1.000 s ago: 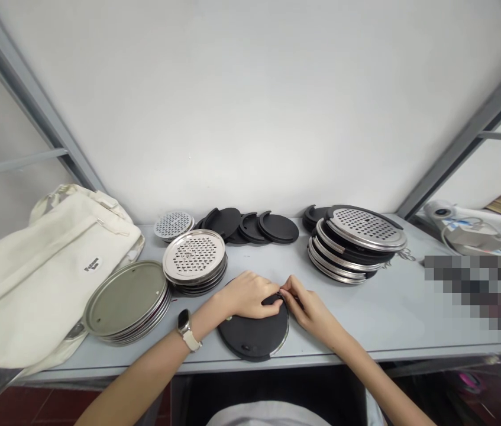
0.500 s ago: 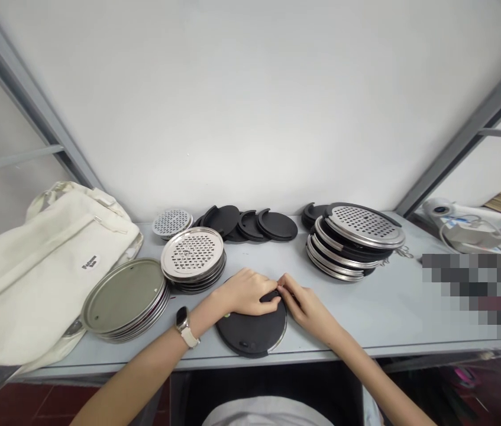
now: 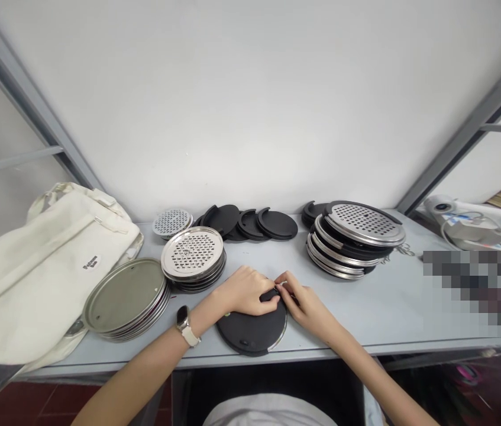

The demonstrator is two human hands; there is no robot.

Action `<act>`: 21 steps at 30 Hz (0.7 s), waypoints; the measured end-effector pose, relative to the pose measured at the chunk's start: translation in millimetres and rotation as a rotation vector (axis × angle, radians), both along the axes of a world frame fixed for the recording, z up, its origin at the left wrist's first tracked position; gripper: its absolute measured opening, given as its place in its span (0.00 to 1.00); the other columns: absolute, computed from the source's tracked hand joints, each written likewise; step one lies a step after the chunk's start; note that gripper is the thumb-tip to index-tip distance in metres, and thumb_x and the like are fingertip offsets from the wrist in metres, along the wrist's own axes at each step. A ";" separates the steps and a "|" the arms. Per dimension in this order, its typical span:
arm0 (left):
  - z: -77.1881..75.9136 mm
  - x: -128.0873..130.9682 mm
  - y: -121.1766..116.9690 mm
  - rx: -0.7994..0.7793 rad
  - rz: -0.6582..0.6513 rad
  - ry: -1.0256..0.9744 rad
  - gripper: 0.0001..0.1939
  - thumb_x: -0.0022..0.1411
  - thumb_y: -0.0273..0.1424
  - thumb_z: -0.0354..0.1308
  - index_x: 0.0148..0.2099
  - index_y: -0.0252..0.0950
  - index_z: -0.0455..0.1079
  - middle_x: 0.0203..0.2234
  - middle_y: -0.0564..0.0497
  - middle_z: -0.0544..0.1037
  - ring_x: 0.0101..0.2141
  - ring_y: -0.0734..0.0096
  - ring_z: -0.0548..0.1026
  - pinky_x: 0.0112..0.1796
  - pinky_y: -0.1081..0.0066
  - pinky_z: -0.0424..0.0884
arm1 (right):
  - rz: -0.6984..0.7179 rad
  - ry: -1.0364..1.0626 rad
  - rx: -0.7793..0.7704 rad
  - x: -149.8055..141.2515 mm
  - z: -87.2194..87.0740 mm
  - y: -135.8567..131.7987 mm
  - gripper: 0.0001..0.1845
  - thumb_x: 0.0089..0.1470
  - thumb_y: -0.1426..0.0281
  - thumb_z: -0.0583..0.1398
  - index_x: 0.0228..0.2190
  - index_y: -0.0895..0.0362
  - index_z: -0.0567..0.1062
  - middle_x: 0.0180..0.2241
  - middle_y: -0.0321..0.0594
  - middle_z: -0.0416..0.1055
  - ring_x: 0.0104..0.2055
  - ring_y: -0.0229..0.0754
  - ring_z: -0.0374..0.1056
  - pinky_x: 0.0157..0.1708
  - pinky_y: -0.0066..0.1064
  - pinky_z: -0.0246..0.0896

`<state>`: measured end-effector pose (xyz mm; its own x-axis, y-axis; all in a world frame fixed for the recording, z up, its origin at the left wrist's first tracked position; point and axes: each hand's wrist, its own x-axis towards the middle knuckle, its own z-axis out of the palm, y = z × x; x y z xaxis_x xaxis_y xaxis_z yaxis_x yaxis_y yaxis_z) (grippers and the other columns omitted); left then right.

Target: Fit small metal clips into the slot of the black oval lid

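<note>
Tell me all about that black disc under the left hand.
The black disc is round and plastic-looking, with a small dark bump near its front and a silvery rim at right. It lies flat on the grey table, near the front edge. The left hand holds and hides its far part; the right hand pinches at its far right edge.

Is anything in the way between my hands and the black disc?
Nothing visible: the left hand lies over the black disc, the right hand is at its edge. The nearest stack of perforated metal discs stands off to the left.
</note>
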<state>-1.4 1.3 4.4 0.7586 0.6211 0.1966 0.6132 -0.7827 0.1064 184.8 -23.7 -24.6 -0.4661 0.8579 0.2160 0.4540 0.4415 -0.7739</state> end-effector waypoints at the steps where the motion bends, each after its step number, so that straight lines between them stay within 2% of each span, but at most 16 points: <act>1: -0.4 -0.1 0.5 -0.003 -0.004 -0.007 0.13 0.58 0.37 0.53 0.28 0.35 0.70 0.21 0.50 0.76 0.23 0.68 0.73 0.24 0.71 0.57 | -0.001 0.004 -0.001 -0.1 0.2 0.1 0.07 0.64 0.66 0.46 0.37 0.53 0.61 0.23 0.31 0.64 0.23 0.37 0.62 0.27 0.26 0.55; 5: -1.1 -0.7 2.8 -0.055 -0.001 -0.048 0.15 0.59 0.37 0.53 0.23 0.35 0.67 0.17 0.53 0.73 0.20 0.73 0.69 0.24 0.71 0.54 | 0.016 0.006 0.009 0.4 1.9 0.7 0.08 0.64 0.66 0.46 0.33 0.53 0.61 0.26 0.33 0.66 0.25 0.37 0.63 0.28 0.26 0.56; 9: -1.2 -1.8 4.4 -0.122 0.017 -0.088 0.16 0.58 0.37 0.53 0.21 0.35 0.63 0.15 0.56 0.69 0.18 0.76 0.64 0.24 0.72 0.53 | 0.017 -0.009 0.002 1.6 3.3 1.1 0.09 0.63 0.65 0.46 0.33 0.53 0.61 0.24 0.32 0.65 0.24 0.37 0.62 0.27 0.26 0.56; 21: -2.4 -2.0 8.4 -0.194 0.027 -0.162 0.18 0.55 0.37 0.55 0.19 0.35 0.55 0.12 0.59 0.61 0.16 0.80 0.57 0.23 0.72 0.49 | 0.015 0.019 -0.011 0.5 0.4 0.3 0.08 0.63 0.65 0.46 0.33 0.53 0.60 0.24 0.32 0.65 0.24 0.37 0.60 0.27 0.26 0.54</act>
<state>-3.5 9.7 1.9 0.7095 0.6788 0.1892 0.5965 -0.7215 0.3516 185.3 -23.3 -24.2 -0.4752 0.8530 0.2158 0.4321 0.4399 -0.7873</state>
